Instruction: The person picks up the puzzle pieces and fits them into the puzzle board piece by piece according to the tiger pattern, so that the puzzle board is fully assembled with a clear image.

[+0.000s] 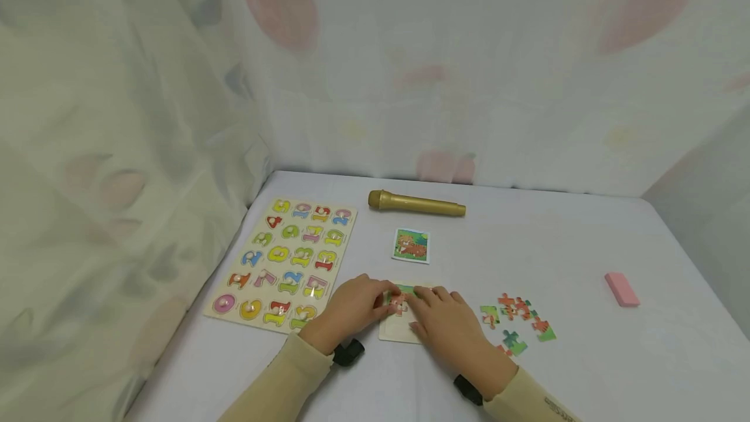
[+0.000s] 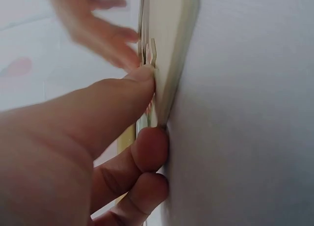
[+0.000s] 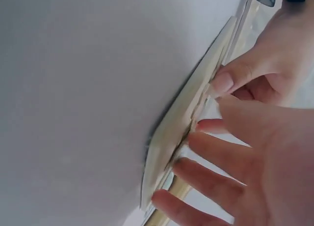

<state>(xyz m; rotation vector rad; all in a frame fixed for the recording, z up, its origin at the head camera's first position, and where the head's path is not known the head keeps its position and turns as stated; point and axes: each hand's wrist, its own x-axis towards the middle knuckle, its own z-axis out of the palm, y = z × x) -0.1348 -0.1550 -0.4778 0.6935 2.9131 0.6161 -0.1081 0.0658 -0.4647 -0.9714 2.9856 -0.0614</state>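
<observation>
A small jigsaw board (image 1: 394, 332) lies flat between the hands, with a few orange and green pieces (image 1: 401, 305) in its upper left part. My left hand (image 1: 355, 307) grips the left side of the board. Its thumb (image 2: 140, 78) presses on a piece, and the curled fingers meet the board's edge. Over the right side of the board my right hand (image 1: 448, 325) is spread, covering much of it. Fingertips of that hand (image 3: 211, 157) touch the surface with loosely bent fingers. Loose jigsaw pieces (image 1: 515, 308) lie to the right.
A tiger picture card (image 1: 412, 246) lies beyond the board, and a gold microphone (image 1: 417, 204) behind it. On the left is a wooden number puzzle (image 1: 275, 308) with pegged numbers. A pink block (image 1: 622, 290) sits far right. Patterned curtains (image 1: 375, 83) enclose the table.
</observation>
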